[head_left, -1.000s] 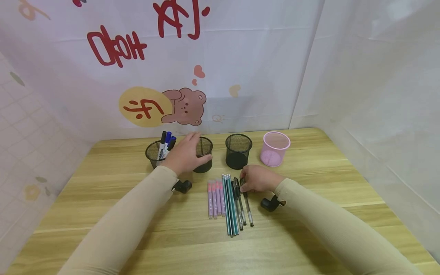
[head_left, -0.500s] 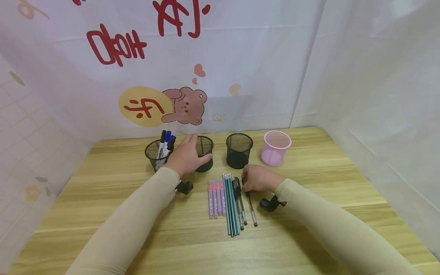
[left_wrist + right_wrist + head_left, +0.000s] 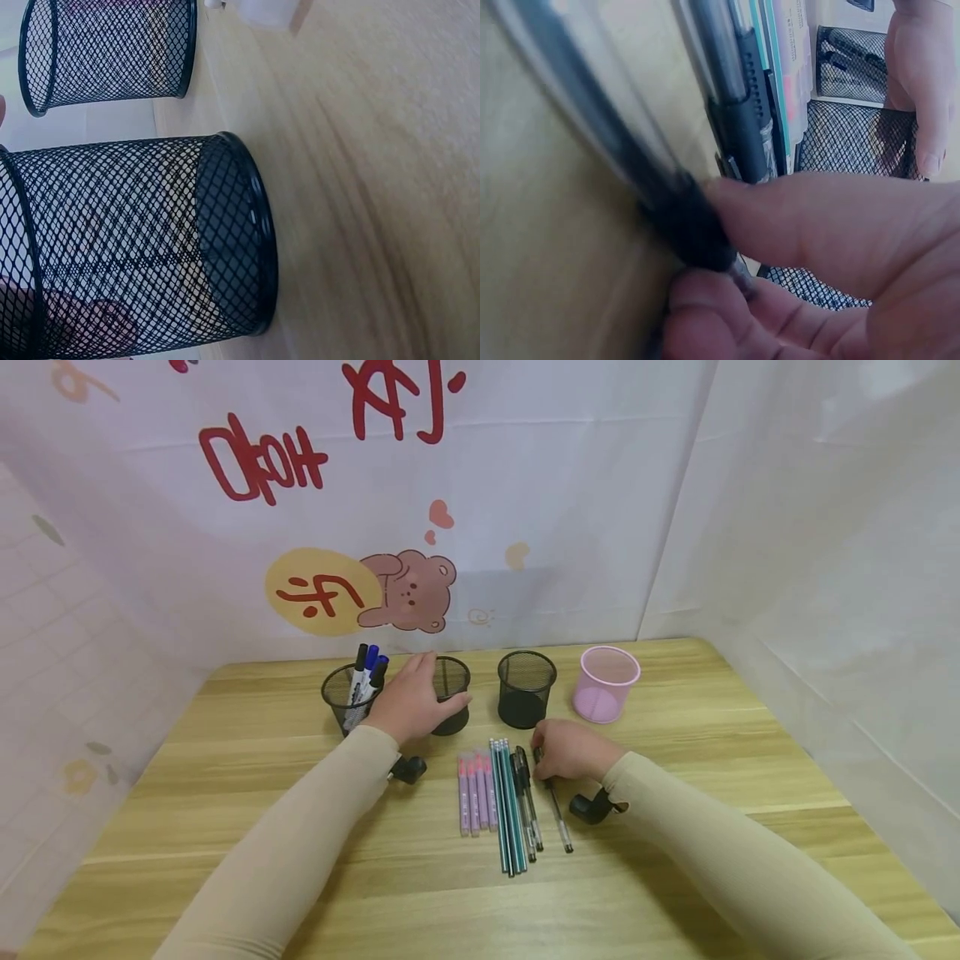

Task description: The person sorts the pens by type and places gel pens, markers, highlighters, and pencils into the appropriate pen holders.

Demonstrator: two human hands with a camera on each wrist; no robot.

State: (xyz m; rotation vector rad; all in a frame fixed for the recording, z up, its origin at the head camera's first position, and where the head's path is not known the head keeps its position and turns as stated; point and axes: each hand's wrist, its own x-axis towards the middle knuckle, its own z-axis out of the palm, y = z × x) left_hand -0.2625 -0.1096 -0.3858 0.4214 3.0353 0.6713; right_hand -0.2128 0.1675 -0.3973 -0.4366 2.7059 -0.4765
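One clear-and-black plastic pen (image 3: 558,819), at or just above the wood-grain table (image 3: 645,893), right of two matching pens (image 3: 523,778); long axis slanting far left to near right. We record the right hand (image 3: 572,752), the nearer, at its far end, thumb and fingers pinching it. Left hand (image 3: 411,702): thumb and fingers apart, at a round black wire-mesh cup (image 3: 454,722), far left of the pen; contact we cannot tell.

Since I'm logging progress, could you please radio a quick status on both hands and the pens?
Right hand pinching one pen, apart from the other pens. Left hand at middle black mesh cup, contact unclear. No obstruction seen.
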